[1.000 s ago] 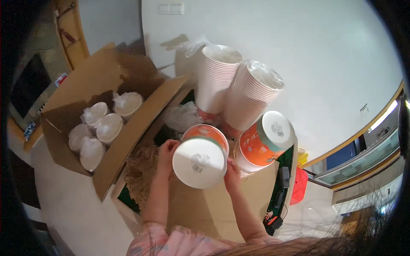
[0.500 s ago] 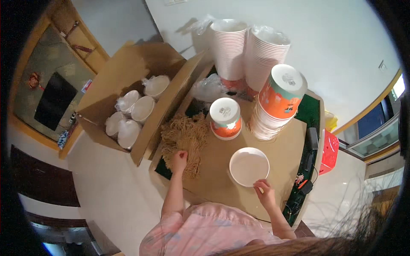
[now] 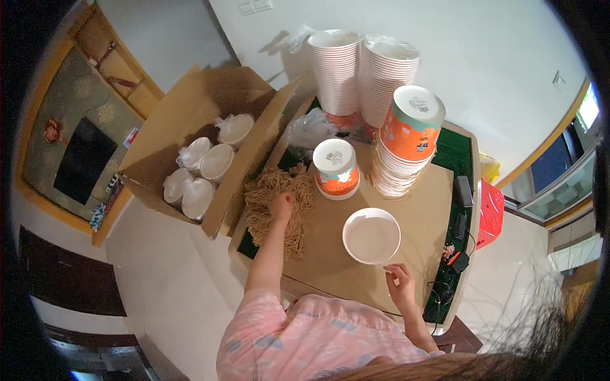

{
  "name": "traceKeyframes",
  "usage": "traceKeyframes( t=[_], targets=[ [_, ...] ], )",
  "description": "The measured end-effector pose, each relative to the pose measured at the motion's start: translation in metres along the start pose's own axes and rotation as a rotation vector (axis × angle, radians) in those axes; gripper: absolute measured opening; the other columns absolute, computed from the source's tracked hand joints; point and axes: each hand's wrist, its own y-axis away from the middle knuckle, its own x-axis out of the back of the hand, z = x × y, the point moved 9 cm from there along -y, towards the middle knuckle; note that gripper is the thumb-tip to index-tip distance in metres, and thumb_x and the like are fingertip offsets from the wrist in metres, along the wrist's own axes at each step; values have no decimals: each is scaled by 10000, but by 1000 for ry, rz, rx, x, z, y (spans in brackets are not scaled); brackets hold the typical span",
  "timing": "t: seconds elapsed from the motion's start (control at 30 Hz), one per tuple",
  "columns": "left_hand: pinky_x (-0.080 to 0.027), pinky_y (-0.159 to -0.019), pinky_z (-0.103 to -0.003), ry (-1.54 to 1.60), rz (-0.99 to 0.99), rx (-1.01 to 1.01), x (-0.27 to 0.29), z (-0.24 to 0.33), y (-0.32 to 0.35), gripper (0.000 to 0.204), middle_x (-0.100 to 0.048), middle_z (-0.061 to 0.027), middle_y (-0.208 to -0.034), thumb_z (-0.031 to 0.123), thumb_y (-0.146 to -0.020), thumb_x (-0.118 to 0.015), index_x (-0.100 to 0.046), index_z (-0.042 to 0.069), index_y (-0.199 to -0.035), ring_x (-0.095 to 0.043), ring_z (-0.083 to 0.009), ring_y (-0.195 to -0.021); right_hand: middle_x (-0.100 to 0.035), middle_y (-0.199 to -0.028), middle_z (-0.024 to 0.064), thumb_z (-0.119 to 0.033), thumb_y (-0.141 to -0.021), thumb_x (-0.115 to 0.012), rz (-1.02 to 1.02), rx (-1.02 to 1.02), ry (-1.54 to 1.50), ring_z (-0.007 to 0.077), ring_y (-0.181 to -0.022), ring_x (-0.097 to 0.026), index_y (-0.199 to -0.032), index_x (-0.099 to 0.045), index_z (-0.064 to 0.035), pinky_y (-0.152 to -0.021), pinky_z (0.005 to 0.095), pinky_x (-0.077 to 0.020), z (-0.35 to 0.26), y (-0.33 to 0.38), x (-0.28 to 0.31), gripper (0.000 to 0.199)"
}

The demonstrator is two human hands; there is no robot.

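Observation:
A tangled heap of brown twine (image 3: 273, 238) lies at the table's left edge. My left hand (image 3: 283, 206) is closed in its upper part, the fingertips pinched down among the strands. A white paper bucket (image 3: 372, 236) stands upright, mouth up, in front of me on the cardboard. Just below its rim, my right hand (image 3: 400, 282) hovers apart from it with loosely bent fingers and nothing in them. Behind stands a short upside-down stack of orange-and-green paper buckets (image 3: 335, 168). To its right is a taller inverted stack (image 3: 410, 143) with brown strands along its sides.
Two tall sleeves of white buckets (image 3: 333, 76) stand by the wall beside a crumpled clear bag (image 3: 311, 133). An open cardboard box (image 3: 168, 136) on the left holds several wrapped bucket stacks. Cables and black adapters (image 3: 462, 190) line the right edge; a red stool (image 3: 490, 213) stands beyond.
My right hand has come off the bucket's rim and drawn back toward me. My left hand has reached farther up into the twine heap. The view has shifted slightly.

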Motion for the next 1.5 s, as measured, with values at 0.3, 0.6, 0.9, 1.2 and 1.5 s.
traceKeyframes(
  t=[0.3,0.6,0.9,1.2,1.5],
  targets=[
    [-454,-693,-364,123,232,-259,78,13,0,144,-594,-105,-848,184,-826,-591,-613,56,-890,-574,-257,-795,-610,-830,114,32,-778,-573,7,-67,-78,203,-684,-615,-903,-628,-32,-599,284,-497,16,28,-9,151],
    [-452,-726,-404,432,49,-7,-19,-13,-23,165,-545,-151,-887,113,-796,-569,-616,58,-944,-547,-281,-811,-609,-813,106,32,-785,-564,-101,64,-71,182,-685,-607,-902,-632,-16,-588,260,-487,-14,21,-38,144],
    [-429,-638,-359,241,467,-431,85,31,-29,68,-522,-110,-682,48,-807,-555,-526,25,-750,-538,-261,-683,-611,-811,102,24,-791,-567,-40,6,-66,175,-664,-599,-908,-642,-29,-581,266,-482,-12,28,-21,149],
    [-461,-694,-412,-556,268,-504,8,38,-7,146,-559,-152,-812,139,-846,-509,-566,20,-783,-557,-283,-769,-613,-810,102,3,-794,-573,-140,-6,-88,174,-670,-607,-908,-640,-24,-595,265,-490,-11,30,-49,134],
    [-433,-727,-279,486,326,-455,117,45,-1,128,-546,-56,-793,162,-909,-500,-502,39,-877,-551,-148,-775,-605,-835,125,-9,-797,-558,-144,-62,-121,235,-712,-598,-936,-620,-12,-618,310,-479,-12,33,-34,151]
  ],
)
